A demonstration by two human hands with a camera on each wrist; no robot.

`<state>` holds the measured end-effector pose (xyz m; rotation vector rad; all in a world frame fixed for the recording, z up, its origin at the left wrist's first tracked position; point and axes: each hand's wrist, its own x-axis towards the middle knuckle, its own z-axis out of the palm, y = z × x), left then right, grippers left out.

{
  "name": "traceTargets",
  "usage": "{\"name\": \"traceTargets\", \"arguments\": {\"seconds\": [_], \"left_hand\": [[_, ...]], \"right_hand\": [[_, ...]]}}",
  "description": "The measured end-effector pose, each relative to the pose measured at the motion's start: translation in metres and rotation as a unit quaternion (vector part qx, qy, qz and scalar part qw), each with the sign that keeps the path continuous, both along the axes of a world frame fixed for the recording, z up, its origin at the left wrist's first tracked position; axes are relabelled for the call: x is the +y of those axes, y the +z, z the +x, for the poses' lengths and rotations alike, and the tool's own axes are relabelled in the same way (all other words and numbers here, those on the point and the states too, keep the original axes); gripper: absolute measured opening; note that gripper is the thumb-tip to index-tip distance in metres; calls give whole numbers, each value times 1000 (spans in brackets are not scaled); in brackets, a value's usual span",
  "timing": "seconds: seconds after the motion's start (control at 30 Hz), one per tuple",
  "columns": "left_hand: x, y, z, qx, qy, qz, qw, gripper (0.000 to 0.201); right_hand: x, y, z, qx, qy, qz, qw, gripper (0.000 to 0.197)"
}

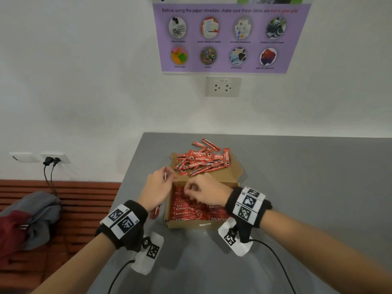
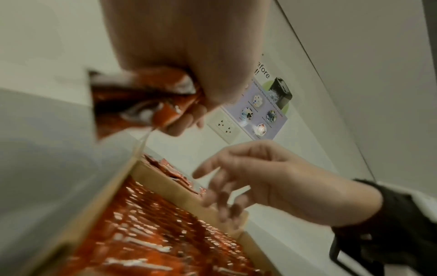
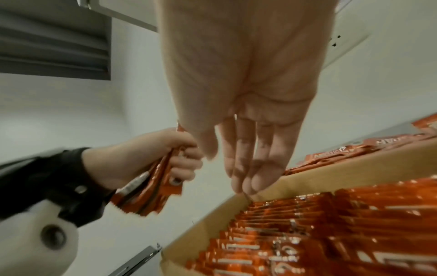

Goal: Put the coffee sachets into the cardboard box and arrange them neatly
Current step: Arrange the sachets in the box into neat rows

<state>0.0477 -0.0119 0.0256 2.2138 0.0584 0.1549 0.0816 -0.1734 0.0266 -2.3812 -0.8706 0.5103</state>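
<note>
On the grey worktop sits one open cardboard box, rows of red Nescafé sachets packed inside. A loose heap of sachets covers its back flap. The left hand grips a bundle of sachets just left of the box. The right hand hovers over the rows, fingers relaxed, holding nothing. Two wall sockets, one poster behind.

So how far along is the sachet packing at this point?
Well along. Done: the box already holds neat rows of sachets. In hand: the left hand grips a bundle; the right hand hovers empty over the rows. Left: a loose pile on the lid.
</note>
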Motion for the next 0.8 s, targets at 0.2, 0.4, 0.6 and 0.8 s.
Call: {"name": "traceTargets", "arguments": {"seconds": [0.2,0.4,0.6,0.8], "left_hand": [[-29,6,13,-84,52,-201,974,20],[-31,4,17,-26,95,-339,935,18],[-30,6,14,6,71,-404,912,22],[-23,3,13,13,71,-357,931,30]], "right_hand": [[9,-8,-23,-7,-12,149,989,35],[9,-6,-25,66,-70,205,974,23],[8,-7,-22,23,-94,200,975,9],[0,-3,-13,-31,-136,211,967,10]]}}
